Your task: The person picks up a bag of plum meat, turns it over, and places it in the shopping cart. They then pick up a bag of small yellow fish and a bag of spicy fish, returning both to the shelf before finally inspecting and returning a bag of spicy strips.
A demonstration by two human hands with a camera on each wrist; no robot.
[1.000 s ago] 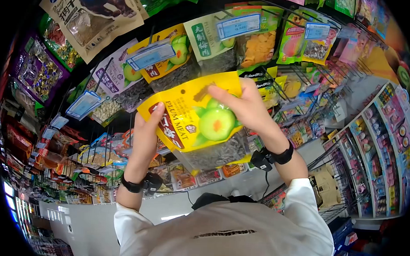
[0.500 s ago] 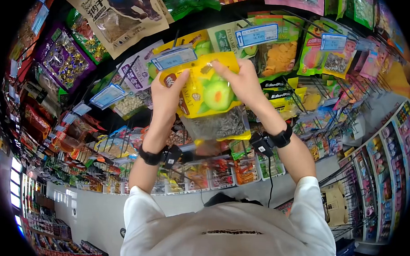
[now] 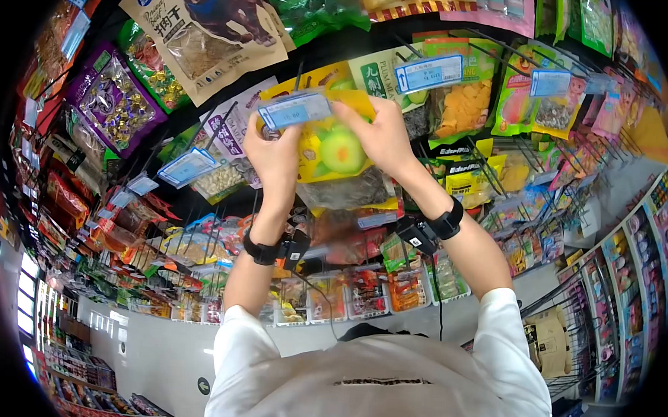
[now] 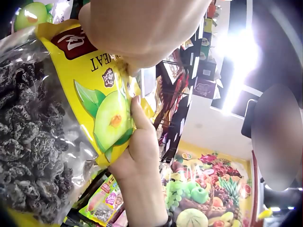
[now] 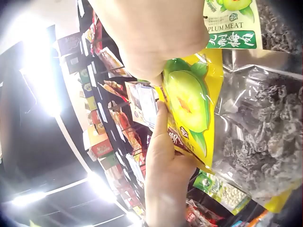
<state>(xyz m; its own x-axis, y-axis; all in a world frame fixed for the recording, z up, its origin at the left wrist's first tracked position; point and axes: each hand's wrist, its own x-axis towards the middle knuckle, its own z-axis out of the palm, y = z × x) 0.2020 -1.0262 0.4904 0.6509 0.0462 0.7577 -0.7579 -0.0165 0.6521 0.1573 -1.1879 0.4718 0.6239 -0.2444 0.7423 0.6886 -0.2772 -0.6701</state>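
Note:
Both hands hold a yellow bag of plum meat (image 3: 339,150) by its upper part, one at each side. My left hand (image 3: 275,161) grips the left edge, its thumb on the front. On the right edge, my right hand (image 3: 382,136) pinches the bag with its thumb across the front. Dark dried plums (image 4: 33,127) show through the clear lower part. A blue-edged price tag (image 3: 295,111) on a hook overlaps the bag's top left corner. Right behind hangs another yellow plum bag (image 3: 317,79). The fingers behind the bag are hidden.
A purple-and-white plum bag (image 3: 229,126) hangs to the left, a green-and-white one (image 3: 373,72) to the right. Above is a dried beef bag (image 3: 207,39). More hooks with price tags (image 3: 429,72) jut out around the hands. Trays of snacks (image 3: 367,292) stand lower down.
The bag has moved up and away from the body, towards the hooks, until its top reaches the price tag. Both hands have kept hold of it. The head view has shifted.

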